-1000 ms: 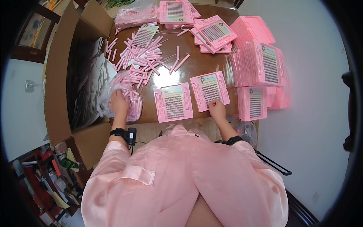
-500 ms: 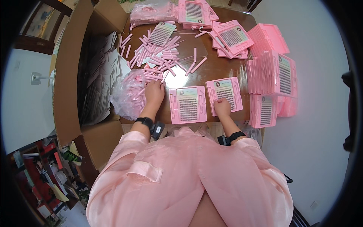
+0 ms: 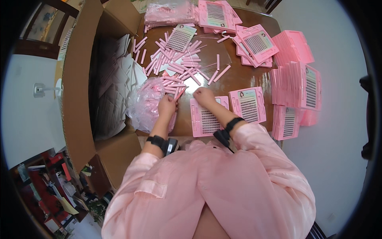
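A flat pink tray point(image 3: 206, 118) with dark rows of lashes lies at the table's near edge. A heap of slim pink sticks point(image 3: 175, 65) lies scattered beyond it, and a crumpled clear bag point(image 3: 145, 104) of sticks sits at its left.

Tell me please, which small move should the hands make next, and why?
Probably the right hand should pick one pink stick from the loose pile and lay it into the open pink tray in front. The right hand rests at the tray's top edge, right beside the pile, and the left hand touches sticks next to the plastic bag.
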Demonstrator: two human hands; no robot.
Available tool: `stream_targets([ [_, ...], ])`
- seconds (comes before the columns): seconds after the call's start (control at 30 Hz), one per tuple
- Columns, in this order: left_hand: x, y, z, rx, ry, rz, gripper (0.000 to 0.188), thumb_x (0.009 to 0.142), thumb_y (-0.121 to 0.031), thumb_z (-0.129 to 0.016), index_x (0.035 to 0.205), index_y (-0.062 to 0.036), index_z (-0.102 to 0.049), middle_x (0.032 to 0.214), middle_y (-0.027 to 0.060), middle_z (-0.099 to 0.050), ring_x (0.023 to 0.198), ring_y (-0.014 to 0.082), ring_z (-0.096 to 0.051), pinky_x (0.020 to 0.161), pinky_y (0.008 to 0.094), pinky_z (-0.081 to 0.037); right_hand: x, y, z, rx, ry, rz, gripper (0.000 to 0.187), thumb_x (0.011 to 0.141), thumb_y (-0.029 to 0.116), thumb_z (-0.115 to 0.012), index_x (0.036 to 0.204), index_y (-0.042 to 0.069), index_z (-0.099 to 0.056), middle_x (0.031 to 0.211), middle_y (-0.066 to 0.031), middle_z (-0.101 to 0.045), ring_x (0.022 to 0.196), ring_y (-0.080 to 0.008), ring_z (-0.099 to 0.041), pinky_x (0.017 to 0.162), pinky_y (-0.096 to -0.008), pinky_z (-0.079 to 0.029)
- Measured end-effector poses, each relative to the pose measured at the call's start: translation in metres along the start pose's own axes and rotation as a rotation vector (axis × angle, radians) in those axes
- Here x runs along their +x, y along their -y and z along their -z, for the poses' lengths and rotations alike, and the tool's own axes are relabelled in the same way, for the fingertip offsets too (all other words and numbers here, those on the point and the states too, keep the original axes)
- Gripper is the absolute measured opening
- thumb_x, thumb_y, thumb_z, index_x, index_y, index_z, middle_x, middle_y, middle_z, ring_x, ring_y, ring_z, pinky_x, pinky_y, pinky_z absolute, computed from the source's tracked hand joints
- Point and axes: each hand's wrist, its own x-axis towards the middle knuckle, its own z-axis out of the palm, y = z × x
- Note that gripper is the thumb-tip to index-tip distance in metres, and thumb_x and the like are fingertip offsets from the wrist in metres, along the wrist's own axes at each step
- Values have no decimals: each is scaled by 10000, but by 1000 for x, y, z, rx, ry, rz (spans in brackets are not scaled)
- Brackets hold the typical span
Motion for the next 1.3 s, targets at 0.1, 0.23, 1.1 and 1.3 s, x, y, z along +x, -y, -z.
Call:
stream_targets([
  [0.1, -16, 10, 17, -305, 38, 47, 103, 953, -64, -566, 869, -29, -517, 759, 129, -688, 563, 196, -660, 494, 319, -498, 39, 37, -34, 45, -69, -186, 267, 809, 318, -691, 872, 66, -753, 874, -179, -721, 873, -369, -701, 786, -444, -555],
  [0.23, -36, 19, 35, -425, 46, 106, 91, 987, -45, -525, 907, -36, -484, 788, 118, -682, 568, 165, -655, 453, 264, -454, 57, 68, -44, 69, -20, -362, 398, 863, 449, -664, 918, 67, -761, 946, -182, -734, 884, -386, -709, 780, -456, -562],
  [1.1, -81, -113, -152, 189, 286, -334, 422, 866, -353, -691, 1157, -50, -656, 891, 141, -718, 802, 279, -691, 725, 402, -530, -129, -224, 230, 386, -227, -385, 211, 975, 148, -608, 955, -23, -729, 703, -23, -656, 590, -74, -542, 542, -237, -416],
  [1.3, -100, -150, -212, 501, 171, -330, 646, 881, -309, -652, 1441, -70, -434, 1008, 203, -715, 925, 380, -697, 787, 478, -549, -94, -246, 243, -182, -291, -413, 218, 886, 178, -644, 959, -11, -727, 849, -195, -724, 757, -279, -701, 710, -386, -528],
])
